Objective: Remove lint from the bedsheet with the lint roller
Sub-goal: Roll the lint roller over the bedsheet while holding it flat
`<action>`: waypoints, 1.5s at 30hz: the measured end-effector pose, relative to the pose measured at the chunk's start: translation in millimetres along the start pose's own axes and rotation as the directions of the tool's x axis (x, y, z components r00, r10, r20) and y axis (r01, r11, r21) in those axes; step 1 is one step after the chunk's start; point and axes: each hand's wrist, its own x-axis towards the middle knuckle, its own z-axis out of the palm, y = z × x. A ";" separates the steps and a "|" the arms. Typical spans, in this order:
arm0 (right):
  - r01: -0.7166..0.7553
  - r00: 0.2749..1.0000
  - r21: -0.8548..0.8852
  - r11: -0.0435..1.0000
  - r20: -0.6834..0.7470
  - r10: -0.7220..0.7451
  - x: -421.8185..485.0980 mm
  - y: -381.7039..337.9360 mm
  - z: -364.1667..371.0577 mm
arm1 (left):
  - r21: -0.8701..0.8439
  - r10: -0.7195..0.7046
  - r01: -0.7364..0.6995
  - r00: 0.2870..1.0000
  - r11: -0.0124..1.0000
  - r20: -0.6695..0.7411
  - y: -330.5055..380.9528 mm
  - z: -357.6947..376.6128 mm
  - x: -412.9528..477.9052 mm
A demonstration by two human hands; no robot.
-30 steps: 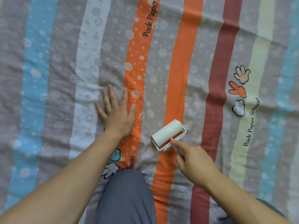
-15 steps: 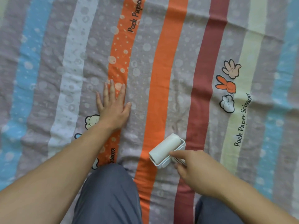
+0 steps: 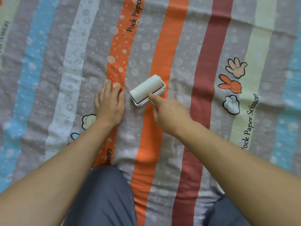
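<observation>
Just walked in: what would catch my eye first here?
The striped bedsheet fills the view, with cartoon hands printed at the right. At the middle a white lint roller rests on it, held by the right hand. The left hand presses flat on the sheet just left of the roller.

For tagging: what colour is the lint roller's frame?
White frame on the lint roller, best in the head view.

The striped bedsheet (image 3: 206, 51) fills the view, its grey, blue, white, orange and maroon bands running near to far. The lint roller (image 3: 147, 89) sits on it where grey meets orange. The left hand (image 3: 110, 106) lies flat just left of it, and 2 grey-trousered knees (image 3: 104, 198) rest at the near edge.
</observation>
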 end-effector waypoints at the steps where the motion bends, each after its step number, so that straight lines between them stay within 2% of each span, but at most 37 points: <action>1: 0.010 1.000 -0.013 1.000 0.005 -0.010 -10.0 6.8 1.5 | 0.021 -0.006 0.006 1.000 1.000 0.013 3.2 3.2 -2.3; 5: -0.019 0.997 -0.036 0.999 0.069 0.021 -60.5 36.8 10.3 | 0.116 -0.034 0.024 0.996 0.993 0.083 17.4 14.2 -11.7; 11: -0.070 0.988 -0.067 0.995 0.136 0.079 -134.7 77.0 22.9 | 0.205 0.037 -0.074 0.983 0.976 0.178 46.0 39.9 -35.7; 18: -0.076 0.974 0.000 0.997 0.214 0.074 -168.7 97.6 -11.3 | 0.155 -0.004 -0.024 0.985 0.988 0.174 64.7 54.1 -46.1; 21: -0.105 0.959 0.117 0.988 0.276 0.069 -167.8 97.8 -43.2 | 0.055 -0.007 -0.003 0.984 0.998 0.177 63.4 51.8 -43.9; 25: -0.060 0.998 0.181 0.982 0.044 0.053 -130.1 86.0 -59.0 | -0.248 0.000 0.027 0.994 0.968 0.108 66.4 46.2 -35.5; 28: -0.066 0.996 0.129 0.989 -0.043 0.072 -77.4 79.2 -43.2 | -0.328 -0.016 0.036 0.998 0.944 0.063 71.1 45.4 -29.6; 32: -0.084 0.995 0.036 0.996 -0.041 0.086 -45.2 82.8 -19.2 | -0.132 0.051 -0.034 0.991 0.991 0.123 73.1 51.7 -33.1; 37: -0.107 0.994 0.007 0.994 -0.001 0.107 -89.6 106.7 -7.7 | 0.136 0.058 -0.081 0.984 0.987 0.168 76.8 61.3 -40.8; 45: -0.158 0.976 -0.050 0.986 0.145 0.163 -181.4 154.2 -1.6 | 0.253 0.029 -0.085 0.976 0.964 0.216 118.9 85.8 -52.8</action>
